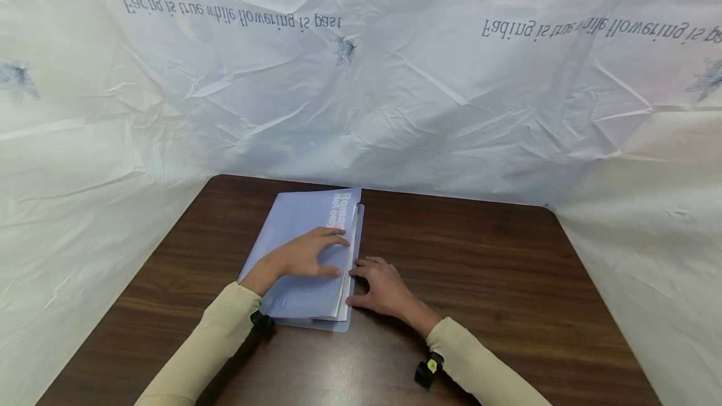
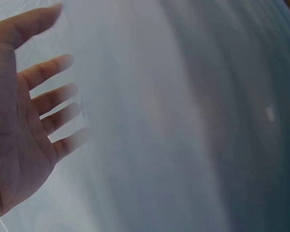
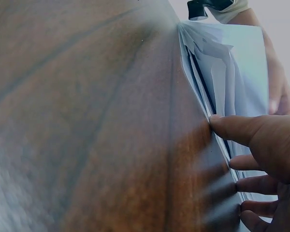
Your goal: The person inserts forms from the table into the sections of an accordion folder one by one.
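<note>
A light blue plastic folder (image 1: 299,221) with white lettering lies on the table, papers (image 1: 345,293) showing along its slightly parted right side. Above its cover my left hand (image 1: 304,254) is spread, fingers pointing right; whether it touches the cover I cannot tell. In the left wrist view the same hand (image 2: 24,116) has its thumb apart and fingers extended before the pale cover. My right hand (image 1: 386,287) is at the folder's right edge. Seen from the right wrist, the fingertips and thumb of that hand (image 3: 270,159) touch the edge beside the layered sheets (image 3: 222,77).
The dark wooden table (image 1: 468,255) stretches to the right of the folder. Wrinkled white sheeting (image 1: 395,99) with printed words hangs behind the table and at both sides. A black wrist camera (image 1: 262,321) is strapped on the left sleeve, another camera (image 1: 427,371) on the right.
</note>
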`<state>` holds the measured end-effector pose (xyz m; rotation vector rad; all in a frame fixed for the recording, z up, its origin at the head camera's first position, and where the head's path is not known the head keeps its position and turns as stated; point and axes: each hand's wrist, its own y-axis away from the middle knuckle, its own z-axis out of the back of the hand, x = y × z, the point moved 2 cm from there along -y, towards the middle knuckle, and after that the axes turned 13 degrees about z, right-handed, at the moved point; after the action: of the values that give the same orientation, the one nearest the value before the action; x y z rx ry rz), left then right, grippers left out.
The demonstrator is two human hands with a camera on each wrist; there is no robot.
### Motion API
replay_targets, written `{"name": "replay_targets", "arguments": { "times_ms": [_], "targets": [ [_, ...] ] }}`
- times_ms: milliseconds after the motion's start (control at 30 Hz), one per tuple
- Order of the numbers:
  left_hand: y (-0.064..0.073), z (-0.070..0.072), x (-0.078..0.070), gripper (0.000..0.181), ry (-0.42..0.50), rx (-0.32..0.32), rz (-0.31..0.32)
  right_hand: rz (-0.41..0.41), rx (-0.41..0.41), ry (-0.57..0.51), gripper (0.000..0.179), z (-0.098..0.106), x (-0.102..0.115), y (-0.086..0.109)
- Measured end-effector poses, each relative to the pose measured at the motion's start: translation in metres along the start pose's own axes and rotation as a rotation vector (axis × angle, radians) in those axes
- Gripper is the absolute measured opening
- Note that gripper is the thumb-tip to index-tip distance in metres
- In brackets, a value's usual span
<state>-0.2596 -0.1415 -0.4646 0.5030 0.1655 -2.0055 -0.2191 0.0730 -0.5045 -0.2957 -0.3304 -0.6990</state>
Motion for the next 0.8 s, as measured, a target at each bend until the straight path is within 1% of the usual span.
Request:
{"name": "replay_targets", "arguments": {
  "times_ms": [233,367,533,667,800],
  "targets": [
    [-0.002,-0.009,0.001,0.051,-0.040,0.013,-0.011,0.003,-0.006,-0.006,0.057,0.002,0.001,0.001],
    [-0.004,-0.014,0.003,0.050,-0.061,0.032,0.016,0.003,-0.008,-0.017,0.057,0.002,0.001,0.001],
    [-0.006,-0.022,0.006,0.050,-0.092,0.038,0.044,0.012,-0.013,-0.019,0.058,0.000,-0.003,0.001],
    [-0.008,-0.026,0.007,0.051,-0.096,0.043,0.067,0.012,-0.017,-0.028,0.057,0.000,-0.005,0.002],
    [-0.008,-0.026,0.007,0.051,-0.099,0.046,0.082,0.057,-0.049,-0.053,0.052,0.005,-0.007,0.005]
  ]
}}
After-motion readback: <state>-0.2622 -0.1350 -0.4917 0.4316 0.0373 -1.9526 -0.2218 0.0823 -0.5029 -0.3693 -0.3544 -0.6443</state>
